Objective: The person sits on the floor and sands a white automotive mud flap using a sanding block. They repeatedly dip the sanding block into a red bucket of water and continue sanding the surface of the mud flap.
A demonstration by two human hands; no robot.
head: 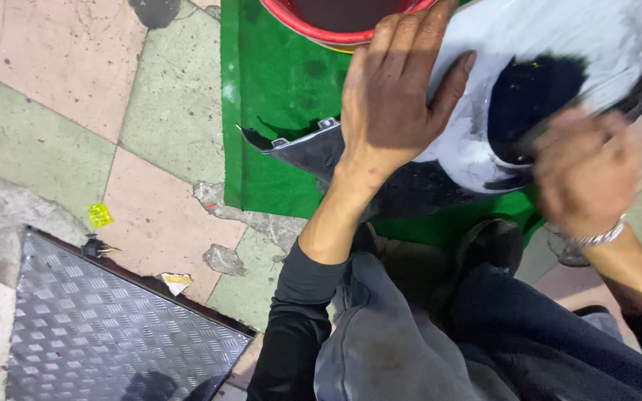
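A large curved plastic body panel (529, 44), black under a white coating, lies across a green mat (276, 89) in front of my knees. My left hand (395, 89) rests flat on the panel's upper left part, fingers spread, steadying it. My right hand (585, 174) is blurred with motion at the panel's right side, beside a dark bare patch (529, 96); its fingers look curled, and whether they hold something cannot be made out. A metal bracelet (596, 238) circles that wrist.
A red bucket (321, 30) stands at the mat's far edge. Worn pink and green floor tiles (61, 52) lie left, with broken cement bits (224, 260). A chequered metal plate (105, 327) covers the lower left. My dark trousers (425, 334) fill the bottom.
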